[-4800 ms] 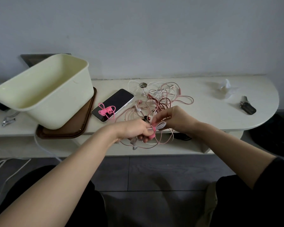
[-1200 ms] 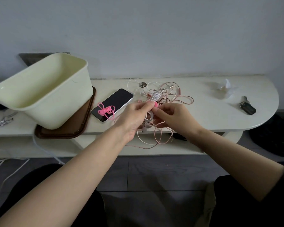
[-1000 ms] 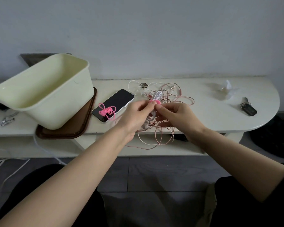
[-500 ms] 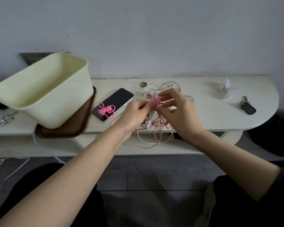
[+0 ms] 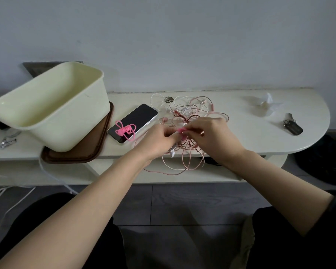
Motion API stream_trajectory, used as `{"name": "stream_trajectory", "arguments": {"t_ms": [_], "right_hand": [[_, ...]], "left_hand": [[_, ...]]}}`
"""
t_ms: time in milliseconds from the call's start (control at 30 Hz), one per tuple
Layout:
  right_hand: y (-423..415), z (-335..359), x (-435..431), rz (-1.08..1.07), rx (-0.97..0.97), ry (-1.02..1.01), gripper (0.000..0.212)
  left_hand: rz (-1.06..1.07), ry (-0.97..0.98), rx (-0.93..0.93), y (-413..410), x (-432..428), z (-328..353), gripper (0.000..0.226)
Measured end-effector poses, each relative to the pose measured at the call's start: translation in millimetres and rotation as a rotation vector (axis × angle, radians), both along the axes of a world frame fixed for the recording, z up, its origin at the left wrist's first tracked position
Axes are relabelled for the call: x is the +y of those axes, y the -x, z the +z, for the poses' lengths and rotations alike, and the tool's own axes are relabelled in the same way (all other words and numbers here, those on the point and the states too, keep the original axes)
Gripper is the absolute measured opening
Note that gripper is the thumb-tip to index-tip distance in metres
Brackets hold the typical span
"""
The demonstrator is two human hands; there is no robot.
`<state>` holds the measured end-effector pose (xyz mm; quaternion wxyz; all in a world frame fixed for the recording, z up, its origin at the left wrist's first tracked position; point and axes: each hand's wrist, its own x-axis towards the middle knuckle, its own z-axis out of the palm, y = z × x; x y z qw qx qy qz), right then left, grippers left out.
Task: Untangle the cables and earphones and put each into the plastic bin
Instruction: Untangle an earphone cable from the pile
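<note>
Left hand (image 5: 159,141) and right hand (image 5: 214,136) both pinch one bright pink piece (image 5: 181,130) over one tangle (image 5: 192,115) on the table (image 5: 260,136); its cords are too knotted to count. One coiled pink cable (image 5: 125,130) lies on one phone (image 5: 138,118). One plastic bin (image 5: 76,121) sits well left.

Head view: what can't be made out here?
All in the head view.
Covered by fingers: small pink piece, pinched between left hand and right hand; its kind is unclear.
Too thin and overlapped to count: tangle of pink and white cables; the hands hide its middle.
Hidden by its own near wall: part of the floor of the cream plastic bin.
Mostly behind the right wrist: dark object below the tabletop.
</note>
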<state>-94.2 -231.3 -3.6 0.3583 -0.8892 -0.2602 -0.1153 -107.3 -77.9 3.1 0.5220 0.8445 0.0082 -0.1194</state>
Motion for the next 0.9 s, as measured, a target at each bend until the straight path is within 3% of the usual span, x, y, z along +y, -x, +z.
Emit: {"name": "stream_trajectory", "arguments": {"t_ms": [133,233,400,533,733,900], "right_hand": [[3.5,-1.3,3.8,-0.062,-0.08,0.065,0.018],[7.5,-1.0,10.3,-0.172,0.015,-0.017,0.015],[12.5,9.2,17.9,-0.219,0.692,-0.559,0.019],[7.9,14.3,16.0,-0.167,1.015,-0.832,0.017],[9.3,10.8,9.5,-0.12,0.996,-0.771,0.019],[13.1,6.1,10.7,-0.152,0.874,-0.671,0.02]], "left_hand": [[0.063,-0.014,-0.067,-0.8,-3.4,-7.1,0.037],[0.119,-0.08,-0.137,-4.3,-4.3,-11.4,0.039],[0.192,-0.019,-0.247,-6.7,-7.9,-17.1,0.025],[0.216,0.093,-0.252,-6.9,-10.3,-13.0,0.018],[0.215,0.283,-0.053,-4.9,-10.2,-3.8,0.013],[0.194,0.291,0.006,-3.1,-9.8,-3.2,0.012]]}}
